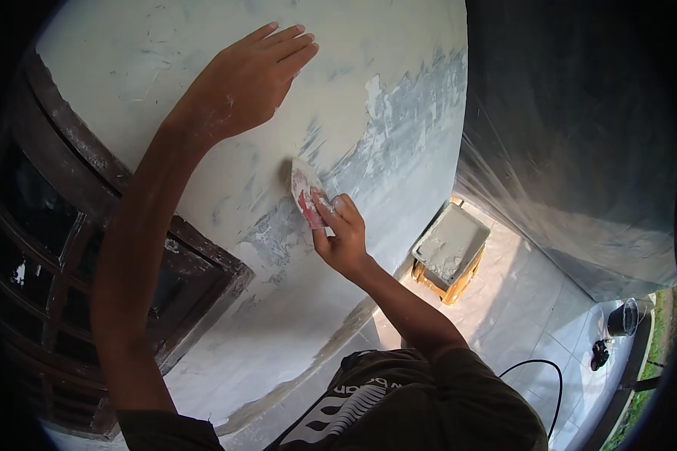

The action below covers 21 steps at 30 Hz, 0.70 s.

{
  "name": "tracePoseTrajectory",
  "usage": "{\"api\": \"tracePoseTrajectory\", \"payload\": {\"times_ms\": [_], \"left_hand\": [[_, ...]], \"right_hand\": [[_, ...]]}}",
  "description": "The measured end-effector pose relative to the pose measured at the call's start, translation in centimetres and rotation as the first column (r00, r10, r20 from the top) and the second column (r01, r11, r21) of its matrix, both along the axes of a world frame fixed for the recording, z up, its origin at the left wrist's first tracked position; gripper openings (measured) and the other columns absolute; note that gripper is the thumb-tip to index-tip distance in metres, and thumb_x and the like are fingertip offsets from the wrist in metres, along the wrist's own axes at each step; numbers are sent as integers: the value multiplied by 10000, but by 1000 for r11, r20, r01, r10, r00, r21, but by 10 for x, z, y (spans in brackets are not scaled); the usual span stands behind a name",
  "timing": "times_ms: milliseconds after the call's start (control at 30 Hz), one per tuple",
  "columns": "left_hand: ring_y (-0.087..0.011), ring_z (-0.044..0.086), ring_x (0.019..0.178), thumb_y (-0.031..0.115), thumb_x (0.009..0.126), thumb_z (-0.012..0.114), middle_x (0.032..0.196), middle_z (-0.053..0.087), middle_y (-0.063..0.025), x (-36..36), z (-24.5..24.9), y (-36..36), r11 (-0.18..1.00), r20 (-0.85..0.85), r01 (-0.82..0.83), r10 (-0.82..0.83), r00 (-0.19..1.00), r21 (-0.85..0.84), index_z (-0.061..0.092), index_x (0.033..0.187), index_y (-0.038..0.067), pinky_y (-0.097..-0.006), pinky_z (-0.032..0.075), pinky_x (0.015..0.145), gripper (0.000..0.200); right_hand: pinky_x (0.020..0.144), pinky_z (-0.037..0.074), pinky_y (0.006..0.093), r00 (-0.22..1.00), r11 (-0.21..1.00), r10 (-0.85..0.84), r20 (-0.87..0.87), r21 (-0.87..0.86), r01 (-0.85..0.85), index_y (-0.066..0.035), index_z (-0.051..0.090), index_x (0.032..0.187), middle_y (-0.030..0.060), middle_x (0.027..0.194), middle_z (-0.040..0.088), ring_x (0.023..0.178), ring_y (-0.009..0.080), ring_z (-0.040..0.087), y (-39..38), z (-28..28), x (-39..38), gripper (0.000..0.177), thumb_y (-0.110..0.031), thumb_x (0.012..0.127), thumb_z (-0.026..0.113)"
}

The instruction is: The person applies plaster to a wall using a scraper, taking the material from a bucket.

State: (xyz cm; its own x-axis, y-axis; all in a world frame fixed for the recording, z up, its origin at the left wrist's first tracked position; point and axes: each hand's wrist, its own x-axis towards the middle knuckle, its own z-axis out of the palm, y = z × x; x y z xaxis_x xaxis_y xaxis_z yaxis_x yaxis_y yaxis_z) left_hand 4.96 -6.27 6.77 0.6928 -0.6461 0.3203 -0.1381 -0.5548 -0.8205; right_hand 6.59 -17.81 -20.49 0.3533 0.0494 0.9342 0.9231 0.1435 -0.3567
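My right hand [344,231] grips a putty knife [306,192] smeared with white filler and showing some red. Its blade lies close over the wall [331,90], beside grey streaks and a patch of bare grey surface. Higher up and to the left, my left hand [241,86] is at the wall with its fingers stretched out and nothing in it. White dust marks its wrist. Pale filler covers much of the wall, and a rough grey band shows on the right.
A tray of grey-white filler [453,240] rests on a wooden stool [465,284] at the right. Clear plastic sheeting [564,225] hangs beyond it. A dark wooden window frame [203,259] borders the wall at left. A black cable [558,376] and a dark bucket [622,319] are on the tiled floor.
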Motion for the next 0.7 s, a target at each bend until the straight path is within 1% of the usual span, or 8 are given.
{"api": "tracePoseTrajectory", "payload": {"times_ms": [100,200,300,333,400,467,567,700], "left_hand": [[-251,501,1329,20,928,577,1391,566,-124,0,-3,5,1000,6,-14,13,1000,6,556,1332,-4,-394,351,1160,405],[-247,492,1338,21,928,577,1396,563,-117,-1,-6,6,1000,3,-15,15,1000,-8,557,1331,-3,-393,350,1161,405],[-241,485,1345,24,929,577,1399,562,-112,-3,-7,4,1000,-5,-17,17,1000,-10,557,1332,-2,-393,343,1165,404],[-239,482,1347,25,930,575,1400,561,-111,-3,-8,3,1000,-4,-17,17,1000,-1,558,1331,-2,-393,339,1168,403],[-235,507,1322,69,948,564,1373,583,-108,-1,-8,3,1000,23,9,-10,1000,26,574,1311,13,-390,346,1164,368],[-232,531,1297,113,965,553,1346,605,-106,0,-9,3,998,46,33,-36,998,57,590,1291,28,-388,353,1159,339],[-236,485,1345,31,929,583,1400,563,-108,-2,-12,1,1000,-2,-16,16,1000,-11,562,1331,6,-390,335,1171,403],[-244,491,1339,20,922,586,1392,567,-124,-4,-13,1,1000,-5,6,-6,1000,-23,564,1331,8,-396,335,1170,410]], "right_hand": [[653,453,376,986,995,-84,-145,46,91,69,622,1228,139,815,518,756,296,501,3,8,39,509,85,720,616],[694,464,387,967,985,-167,-195,7,172,75,614,1231,151,855,548,795,311,521,14,17,67,500,82,731,623],[824,487,422,966,979,-195,-172,-97,180,86,563,1275,198,1029,590,927,356,553,35,14,54,547,56,737,650],[677,487,376,970,975,-221,-100,-45,218,96,568,1265,176,952,590,781,302,539,42,9,39,547,87,726,661],[755,503,408,985,986,-167,-46,-26,166,80,540,1306,216,1013,589,836,353,555,50,-11,-1,603,78,719,678],[760,516,425,997,997,-10,-72,-74,5,62,569,1283,239,1082,604,869,374,572,48,-32,-41,597,71,700,700],[696,510,400,998,996,62,-12,72,-61,63,623,1213,184,934,630,743,345,575,32,-20,-47,486,80,729,673],[642,469,386,968,980,-157,-194,90,177,62,606,1256,126,788,563,697,270,541,19,23,18,497,76,761,652]]}}
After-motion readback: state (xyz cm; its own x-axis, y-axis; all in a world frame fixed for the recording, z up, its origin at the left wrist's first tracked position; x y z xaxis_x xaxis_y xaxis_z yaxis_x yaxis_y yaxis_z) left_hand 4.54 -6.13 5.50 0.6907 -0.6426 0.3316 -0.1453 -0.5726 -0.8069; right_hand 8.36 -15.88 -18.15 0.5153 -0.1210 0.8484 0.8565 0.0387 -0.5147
